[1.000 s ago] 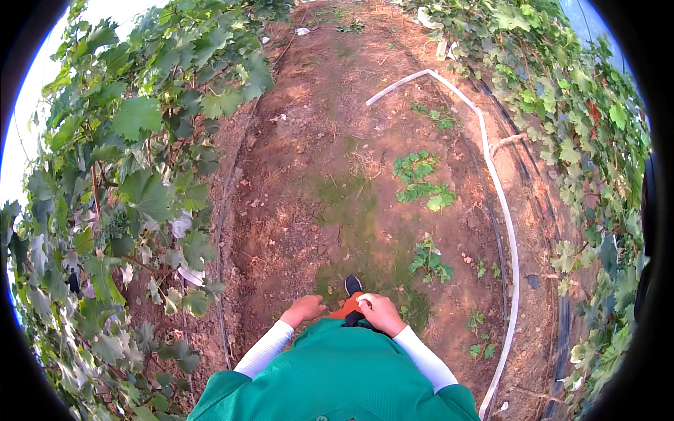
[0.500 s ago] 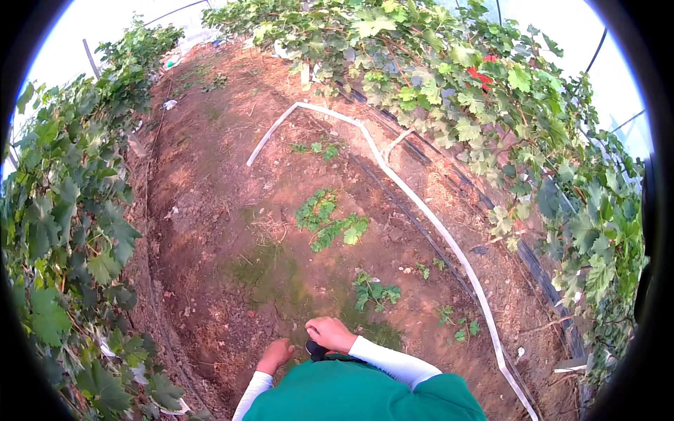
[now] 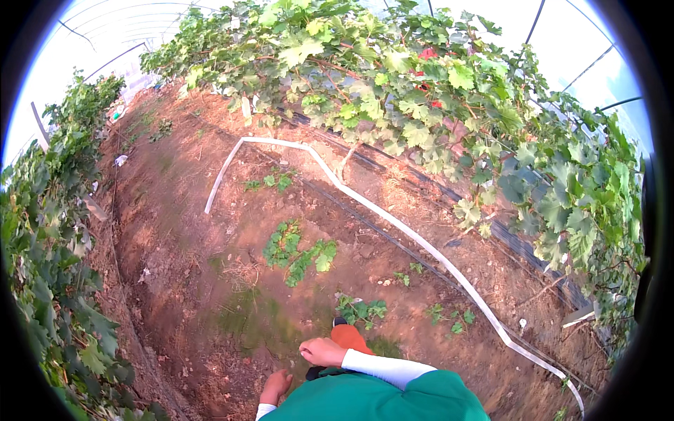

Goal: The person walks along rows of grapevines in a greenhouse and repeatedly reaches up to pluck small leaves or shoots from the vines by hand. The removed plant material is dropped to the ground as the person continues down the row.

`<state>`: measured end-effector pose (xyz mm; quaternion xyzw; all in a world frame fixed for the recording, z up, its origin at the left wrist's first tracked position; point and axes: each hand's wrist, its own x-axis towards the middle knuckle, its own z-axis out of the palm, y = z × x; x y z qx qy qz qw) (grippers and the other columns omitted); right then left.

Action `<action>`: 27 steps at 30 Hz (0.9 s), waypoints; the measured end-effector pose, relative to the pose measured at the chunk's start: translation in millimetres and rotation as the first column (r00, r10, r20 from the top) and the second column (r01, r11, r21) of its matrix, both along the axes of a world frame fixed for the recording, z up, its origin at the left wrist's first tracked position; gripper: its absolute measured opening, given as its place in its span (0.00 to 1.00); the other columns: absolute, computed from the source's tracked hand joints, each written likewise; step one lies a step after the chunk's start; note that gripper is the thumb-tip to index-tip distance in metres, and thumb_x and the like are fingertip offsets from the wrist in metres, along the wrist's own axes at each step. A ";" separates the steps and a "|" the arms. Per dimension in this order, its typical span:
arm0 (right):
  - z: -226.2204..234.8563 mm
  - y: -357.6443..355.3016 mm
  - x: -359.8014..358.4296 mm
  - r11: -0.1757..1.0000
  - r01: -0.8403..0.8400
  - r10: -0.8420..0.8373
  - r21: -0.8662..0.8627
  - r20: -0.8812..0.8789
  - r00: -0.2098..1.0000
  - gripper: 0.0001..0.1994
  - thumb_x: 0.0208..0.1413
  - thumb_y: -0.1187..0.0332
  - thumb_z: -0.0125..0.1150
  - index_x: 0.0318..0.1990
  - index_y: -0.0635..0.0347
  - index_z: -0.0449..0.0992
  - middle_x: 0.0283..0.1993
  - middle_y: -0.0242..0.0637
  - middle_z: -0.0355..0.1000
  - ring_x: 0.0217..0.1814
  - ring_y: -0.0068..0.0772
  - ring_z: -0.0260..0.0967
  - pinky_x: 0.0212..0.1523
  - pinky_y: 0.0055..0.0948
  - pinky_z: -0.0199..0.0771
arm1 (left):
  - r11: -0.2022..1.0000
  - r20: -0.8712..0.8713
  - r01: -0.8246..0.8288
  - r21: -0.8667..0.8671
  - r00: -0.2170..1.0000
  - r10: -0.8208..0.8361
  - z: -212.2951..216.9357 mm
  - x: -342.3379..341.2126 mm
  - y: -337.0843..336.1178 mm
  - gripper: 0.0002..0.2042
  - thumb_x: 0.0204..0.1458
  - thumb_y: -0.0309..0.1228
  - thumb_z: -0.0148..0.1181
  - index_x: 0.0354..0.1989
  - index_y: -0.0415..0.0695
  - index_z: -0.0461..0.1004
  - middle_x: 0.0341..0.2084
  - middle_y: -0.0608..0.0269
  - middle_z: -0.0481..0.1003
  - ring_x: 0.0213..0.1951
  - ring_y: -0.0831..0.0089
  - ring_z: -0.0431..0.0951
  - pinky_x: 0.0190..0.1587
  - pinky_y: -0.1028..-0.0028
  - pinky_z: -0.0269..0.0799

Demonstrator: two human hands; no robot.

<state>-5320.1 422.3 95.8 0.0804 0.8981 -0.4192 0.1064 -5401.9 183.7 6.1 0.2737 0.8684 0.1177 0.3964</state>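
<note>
Low over the soil, my left hand (image 3: 276, 385) hangs in front of my body, its fingers loosely curled. Nothing shows in it. My right hand (image 3: 324, 351) is bent across the front of my green top (image 3: 379, 401), fingers folded in, also with nothing visible in it. Both wrists come out of white sleeves (image 3: 388, 368). Beyond the right hand an orange trouser leg (image 3: 350, 338) and the tip of a dark shoe (image 3: 339, 322) stick out. Just past the shoe grows a small leafy plant (image 3: 362, 311). Neither hand touches any plant.
Grapevines (image 3: 428, 112) line the right side, and more vines (image 3: 49, 281) the left. A white flat hose (image 3: 407, 230) bends across the reddish soil (image 3: 175, 231), beside a thin dark pipe (image 3: 372, 223). A larger low plant (image 3: 298, 254) grows ahead.
The view has turned to the right, so vines and hose sit further left. My orange trouser leg and shoe have come into sight past my right hand. Both hands stay low before my body.
</note>
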 end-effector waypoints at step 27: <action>434.8 533.6 -129.2 0.161 0.945 0.158 0.286 -0.952 0.262 0.09 0.53 0.74 0.60 0.42 0.59 0.76 0.37 0.41 0.72 0.40 0.44 0.71 0.41 0.39 0.72 | 0.979 -0.060 0.164 0.124 0.986 -0.157 23.7 -178.8 286.2 0.23 0.56 0.45 0.54 0.52 0.39 0.75 0.47 0.39 0.76 0.51 0.43 0.75 0.55 0.53 0.71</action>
